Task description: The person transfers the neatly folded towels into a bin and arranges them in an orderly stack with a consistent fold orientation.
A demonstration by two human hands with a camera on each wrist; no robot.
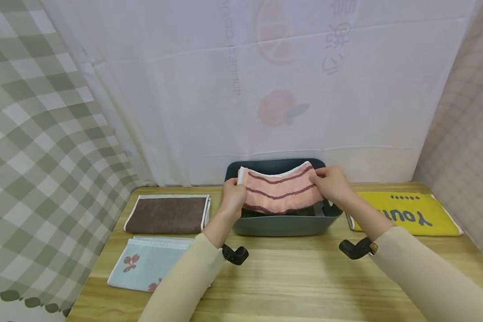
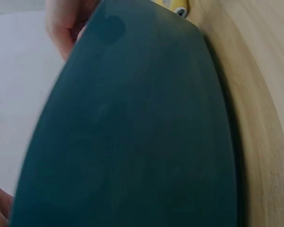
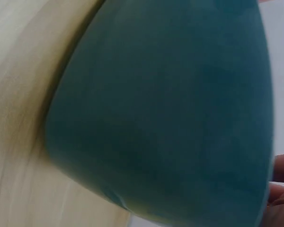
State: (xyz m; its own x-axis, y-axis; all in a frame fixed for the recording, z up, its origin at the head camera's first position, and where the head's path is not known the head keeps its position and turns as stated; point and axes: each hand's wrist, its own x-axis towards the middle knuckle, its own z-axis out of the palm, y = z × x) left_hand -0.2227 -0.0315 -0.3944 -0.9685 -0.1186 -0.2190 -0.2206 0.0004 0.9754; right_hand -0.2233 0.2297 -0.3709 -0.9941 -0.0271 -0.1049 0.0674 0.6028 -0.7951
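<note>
A pink towel with dark wavy stripes and a white edge is stretched between both hands over a dark teal bin. My left hand pinches its left end, and my right hand pinches its right end. The towel sags a little in the middle, and its lower edge hangs at the bin's opening. Both wrist views are mostly filled by the bin's outer wall, with only parts of the hands showing past its rim. What lies inside the bin is largely hidden by the towel.
Left of the bin lies a folded brown towel, with a folded light blue towel bearing cherries in front of it. A folded yellow towel with lettering lies to the right. A white curtain hangs behind the wooden table.
</note>
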